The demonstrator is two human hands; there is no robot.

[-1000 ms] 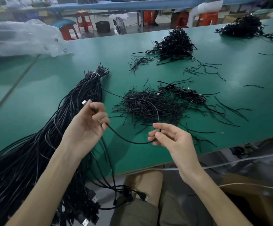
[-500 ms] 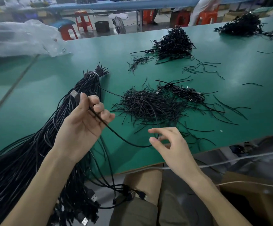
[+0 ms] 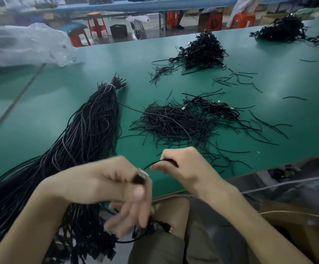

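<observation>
My left hand [image 3: 116, 185] is blurred near the front edge of the green table [image 3: 40, 111] and pinches the plug end [image 3: 140, 177] of a thin black cable [image 3: 155, 162] between thumb and forefinger. My right hand [image 3: 185, 168], a little to the right, has its fingers curled around the same cable. The short stretch of cable arcs between both hands. A thick tied bundle of long black cables [image 3: 90, 134] lies on the table to the left and hangs over the front edge.
A loose heap of short black ties [image 3: 177, 122] lies behind my hands, with coiled cables [image 3: 217, 109] beside it. Two more cable piles [image 3: 202, 50] [image 3: 280, 29] sit further back. A clear plastic bag [image 3: 21, 46] lies far left. Red stools [image 3: 96, 23] stand beyond the table.
My left hand has dropped toward me and to the right with the plug end, close to my right hand. My right hand has closed its fingers around the cable.
</observation>
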